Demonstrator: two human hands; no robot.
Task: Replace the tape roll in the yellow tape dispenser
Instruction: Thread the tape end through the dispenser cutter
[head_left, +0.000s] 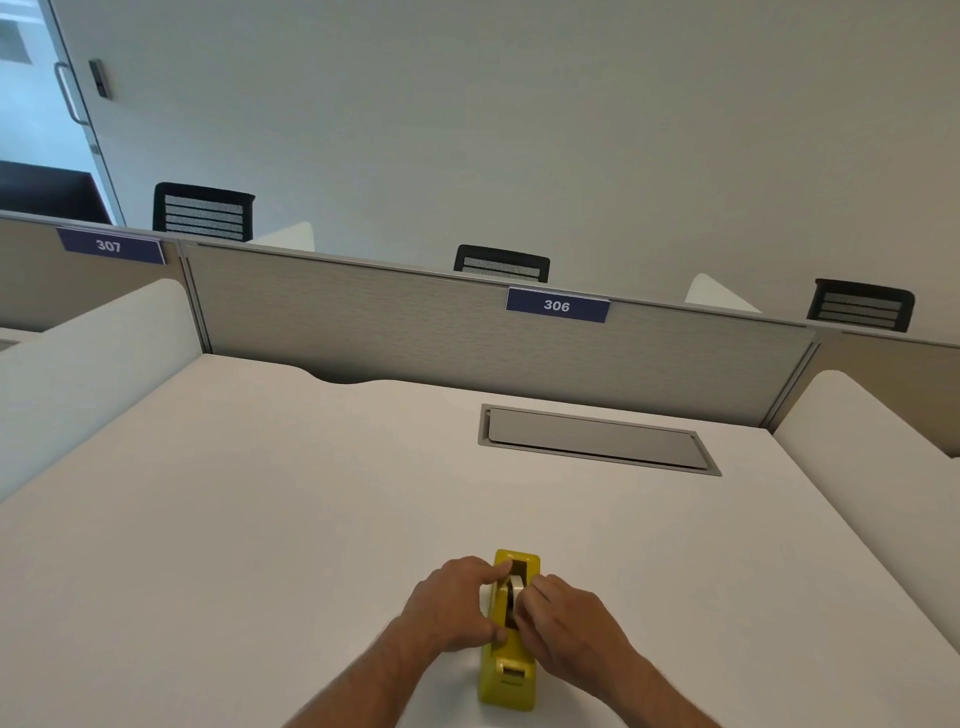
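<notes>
The yellow tape dispenser (509, 670) stands on the white desk (260, 519) near its front edge, lengthwise away from me. A tape roll (514, 590) sits in its slot, only a pale sliver showing between my fingers. My left hand (457, 605) rests against the dispenser's left side, forefinger on the top and thumb on the body. From the right, my right hand (569, 621) reaches in with its fingertips on the roll. How firmly the fingers pinch the roll is hidden.
A grey cable hatch (597, 439) is set flush in the desk at the back right. White side dividers (872, 467) flank the desk, and a grey partition (415, 322) labelled 306 closes the back. Black chairs stand beyond it.
</notes>
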